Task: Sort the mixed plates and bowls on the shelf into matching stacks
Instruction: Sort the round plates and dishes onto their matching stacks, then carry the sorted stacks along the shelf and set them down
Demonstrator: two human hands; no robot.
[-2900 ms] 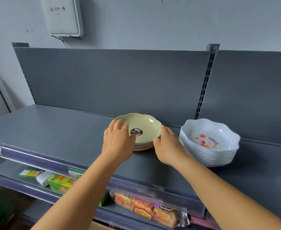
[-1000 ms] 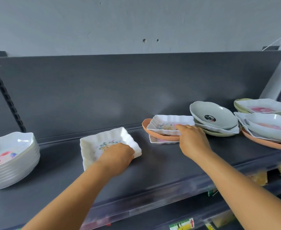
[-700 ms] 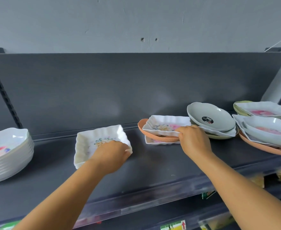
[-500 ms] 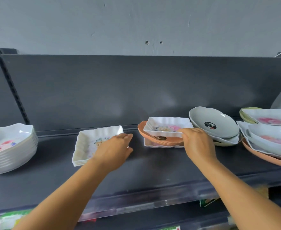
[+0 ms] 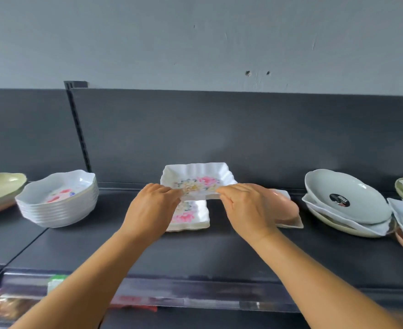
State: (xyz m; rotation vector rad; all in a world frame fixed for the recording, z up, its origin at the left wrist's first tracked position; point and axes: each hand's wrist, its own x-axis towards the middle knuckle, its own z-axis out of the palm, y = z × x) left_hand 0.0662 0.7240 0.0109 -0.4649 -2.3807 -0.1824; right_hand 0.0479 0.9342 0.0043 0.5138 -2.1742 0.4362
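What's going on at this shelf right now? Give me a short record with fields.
Held: square floral dish, raised, gripped at its near rim by left hand and right hand
Below it: matching square dish on the dark shelf
Left: stack of scalloped white bowls
Right: grey oval dish atop a mixed pile
Behind right hand: orange dish

The shelf (image 5: 219, 252) has bare room along its front edge. To the left the stack of white bowls (image 5: 58, 200) blocks the way; to the right stand the orange plate (image 5: 287, 206) and the grey dish pile (image 5: 347, 203).
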